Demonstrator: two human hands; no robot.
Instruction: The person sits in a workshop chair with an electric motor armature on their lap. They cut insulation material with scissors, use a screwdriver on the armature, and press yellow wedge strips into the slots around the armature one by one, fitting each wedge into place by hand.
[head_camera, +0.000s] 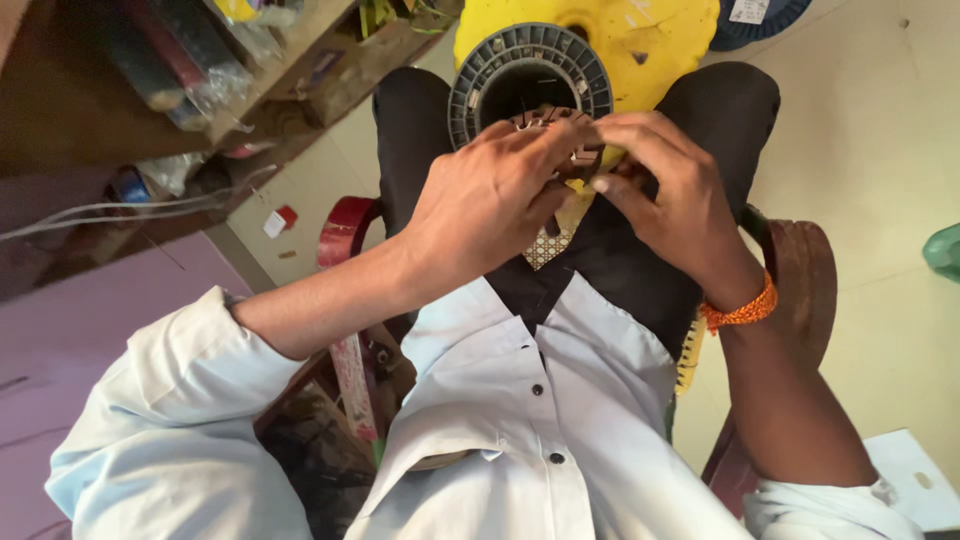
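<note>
both hands meet over the lap. left hand (490, 205) fingers curled onto a small dark slotted core (560, 135), right hand (665, 190) pinching its right side, thumb + forefinger closed on it. core sits just in front of a grey ribbed ring (480, 75), w/ a yellow disc (650, 40) behind. orange thread band (740, 310) on right wrist. wooden shelf (300, 70) at top left.

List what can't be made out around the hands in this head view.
- Small slotted part: mostly covered by the left hand and right hand; its shape is unclear.
- Grey ribbed ring: lower half hidden behind both hands.
- Yellow disc: cut off by the top edge.
- Shelf items: blurred.
</note>
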